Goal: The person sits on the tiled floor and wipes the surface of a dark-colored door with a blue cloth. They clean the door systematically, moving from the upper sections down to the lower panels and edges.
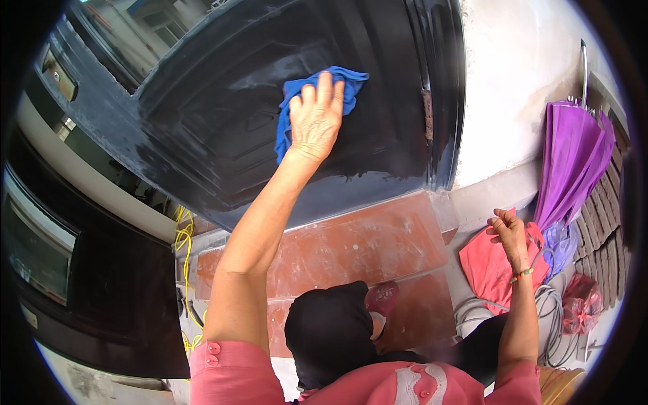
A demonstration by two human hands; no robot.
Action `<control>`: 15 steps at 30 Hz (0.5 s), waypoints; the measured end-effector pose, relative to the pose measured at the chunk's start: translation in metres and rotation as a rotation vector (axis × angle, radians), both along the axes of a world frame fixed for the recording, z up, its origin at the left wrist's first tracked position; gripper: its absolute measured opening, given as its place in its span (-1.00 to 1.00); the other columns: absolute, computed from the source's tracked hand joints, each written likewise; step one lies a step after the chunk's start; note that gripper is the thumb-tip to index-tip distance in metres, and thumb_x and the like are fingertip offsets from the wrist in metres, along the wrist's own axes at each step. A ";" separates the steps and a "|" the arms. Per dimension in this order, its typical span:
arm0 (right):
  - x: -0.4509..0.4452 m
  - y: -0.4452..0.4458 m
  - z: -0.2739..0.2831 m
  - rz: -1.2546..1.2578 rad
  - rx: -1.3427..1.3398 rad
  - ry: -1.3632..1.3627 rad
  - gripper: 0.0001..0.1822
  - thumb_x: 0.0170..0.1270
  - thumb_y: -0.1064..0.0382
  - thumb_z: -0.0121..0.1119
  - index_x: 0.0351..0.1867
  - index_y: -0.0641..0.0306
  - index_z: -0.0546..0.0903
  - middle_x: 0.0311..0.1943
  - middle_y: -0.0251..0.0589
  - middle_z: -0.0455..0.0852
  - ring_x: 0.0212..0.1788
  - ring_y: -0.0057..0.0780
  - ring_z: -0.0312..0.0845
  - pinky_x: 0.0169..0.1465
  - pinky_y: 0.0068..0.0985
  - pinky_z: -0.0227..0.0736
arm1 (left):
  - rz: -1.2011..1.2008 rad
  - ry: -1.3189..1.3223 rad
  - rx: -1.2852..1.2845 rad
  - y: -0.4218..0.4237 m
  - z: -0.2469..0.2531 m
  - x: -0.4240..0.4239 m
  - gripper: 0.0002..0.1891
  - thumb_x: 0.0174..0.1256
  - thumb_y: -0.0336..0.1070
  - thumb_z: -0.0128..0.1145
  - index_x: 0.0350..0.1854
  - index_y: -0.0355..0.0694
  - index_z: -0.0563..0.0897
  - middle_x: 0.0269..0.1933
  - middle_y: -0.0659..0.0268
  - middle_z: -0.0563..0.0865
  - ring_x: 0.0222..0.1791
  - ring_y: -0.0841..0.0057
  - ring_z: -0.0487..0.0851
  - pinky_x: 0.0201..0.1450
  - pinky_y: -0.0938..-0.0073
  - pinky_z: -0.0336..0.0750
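My left hand [316,119] presses a blue cloth [349,88] flat on the lower panel of a dark door [217,136], its fingers spread over the cloth. Damp-looking streaks and pale smears show on the panel around the cloth. Off to the right, my right hand [509,233] hangs in the air above a red bag [478,258], fingers apart and slightly bent, with nothing seen in it. A beaded bracelet is on that wrist.
Red tiled steps [354,248] lie below the door. At the right are a folded purple umbrella [569,157], a grey hose or cable [552,304], a red plastic bag [582,304] and stacked brown slabs [600,212]. A yellow cord [186,248] hangs beside another dark door [121,283] at the left.
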State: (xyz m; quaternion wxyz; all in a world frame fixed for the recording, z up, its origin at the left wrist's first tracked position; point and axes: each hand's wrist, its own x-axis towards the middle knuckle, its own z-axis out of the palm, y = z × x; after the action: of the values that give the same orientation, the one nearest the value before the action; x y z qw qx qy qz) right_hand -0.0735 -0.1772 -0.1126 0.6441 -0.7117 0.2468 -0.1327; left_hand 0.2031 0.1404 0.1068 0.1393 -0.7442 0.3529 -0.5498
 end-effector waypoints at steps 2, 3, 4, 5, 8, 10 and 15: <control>0.007 -0.001 -0.009 -0.005 -0.024 0.028 -0.54 0.32 0.28 0.14 0.19 0.50 0.46 -0.25 -0.13 0.70 -0.38 -0.55 0.64 -0.43 -0.64 0.53 | -0.050 0.001 0.116 0.015 0.011 0.004 -0.52 0.00 -0.43 0.14 0.09 -0.17 0.58 0.20 0.17 0.46 -0.10 0.32 0.49 -0.17 0.36 0.39; 0.007 -0.001 -0.014 -0.012 -0.035 0.052 -0.54 0.30 0.29 0.14 0.18 0.51 0.47 -0.28 -0.15 0.70 -0.40 -0.55 0.64 -0.44 -0.64 0.52 | -0.113 -0.002 0.142 0.032 0.014 0.007 -0.54 0.02 -0.42 0.12 0.08 -0.16 0.59 0.20 0.16 0.47 -0.14 0.31 0.51 -0.21 0.36 0.39; 0.007 -0.001 -0.014 -0.008 -0.042 0.071 -0.54 0.29 0.30 0.14 0.18 0.51 0.46 -0.31 -0.16 0.70 -0.40 -0.55 0.65 -0.44 -0.63 0.52 | -0.074 0.009 0.088 0.049 0.014 0.010 -0.54 0.01 -0.45 0.12 0.07 -0.17 0.59 0.20 0.14 0.47 -0.14 0.27 0.53 -0.20 0.32 0.41; 0.005 -0.002 -0.013 -0.010 -0.051 0.073 -0.54 0.29 0.30 0.14 0.18 0.51 0.46 -0.31 -0.16 0.70 -0.40 -0.55 0.65 -0.44 -0.63 0.52 | -0.036 0.020 0.032 0.067 0.015 0.011 -0.54 0.01 -0.47 0.13 0.07 -0.19 0.59 0.20 0.12 0.47 -0.15 0.23 0.54 -0.20 0.28 0.43; -0.003 -0.007 -0.012 -0.004 -0.064 0.081 -0.52 0.30 0.28 0.15 0.19 0.53 0.45 -0.29 -0.18 0.69 -0.40 -0.55 0.64 -0.43 -0.63 0.52 | 0.139 0.031 -0.219 0.132 0.019 0.024 -0.52 -0.05 -0.48 0.16 0.06 -0.25 0.56 0.20 -0.02 0.45 -0.05 0.05 0.54 -0.07 0.12 0.48; -0.010 -0.010 -0.006 0.012 -0.065 0.080 -0.50 0.32 0.25 0.15 0.20 0.55 0.42 -0.26 -0.21 0.67 -0.38 -0.55 0.63 -0.42 -0.63 0.51 | 0.227 -0.038 -0.416 0.176 0.023 0.033 -0.52 -0.01 -0.44 0.17 0.07 -0.27 0.54 0.21 -0.11 0.42 0.03 -0.06 0.52 0.03 0.06 0.47; -0.018 0.000 0.014 0.032 -0.051 -0.011 -0.50 0.33 0.23 0.17 0.20 0.54 0.44 -0.24 -0.20 0.69 -0.35 -0.56 0.63 -0.39 -0.64 0.51 | 0.500 0.088 -0.996 0.216 0.055 0.051 -0.59 0.15 -0.29 0.12 0.10 -0.14 0.54 0.14 -0.14 0.40 0.09 -0.12 0.48 0.07 0.01 0.48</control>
State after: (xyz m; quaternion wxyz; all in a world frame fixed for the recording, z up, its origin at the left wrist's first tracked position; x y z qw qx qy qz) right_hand -0.0914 -0.1768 -0.0983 0.6293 -0.7308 0.2286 -0.1327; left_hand 0.2545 0.3567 0.1620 -0.1177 -0.8033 -0.1313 -0.5689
